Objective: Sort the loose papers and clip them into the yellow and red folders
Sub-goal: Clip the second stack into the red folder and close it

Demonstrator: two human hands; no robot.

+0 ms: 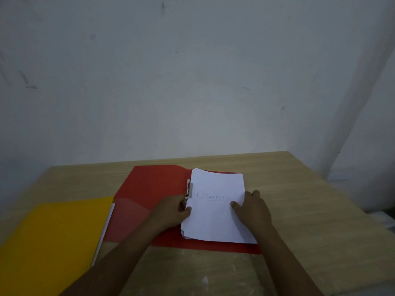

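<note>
A pale wall [192, 71] fills the far half of your head view, and below it a light wooden table [299, 189] carries everything you need. The red folder [154, 184] lies open flat in the middle, its metal clip [188, 189] standing along the spine, and a stack of papers [215, 212] with a handwritten word on the top sheet rests on the folder's right half, its left edge touching the clip. To the near left lies the yellow folder [53, 238], shut, with a white edge of paper showing along its right side, so that half of the sorting looks done. Your left hand [171, 210] grips the stack's left edge just near of the clip, thumb on top and fingers curled at the paper's side; whether they reach under the sheets you cannot tell from here. Your right hand [254, 208] lies flat on the right part of the stack, fingers spread loosely and pressing down. The step in hand seems to be seating the sheets under the clip. The stack fans a little at its near-left corner, so square it first: keep the right palm steady as an anchor and nudge the left edge flush. Only then close the clip, or stray sheets may slip free or crease.
</note>
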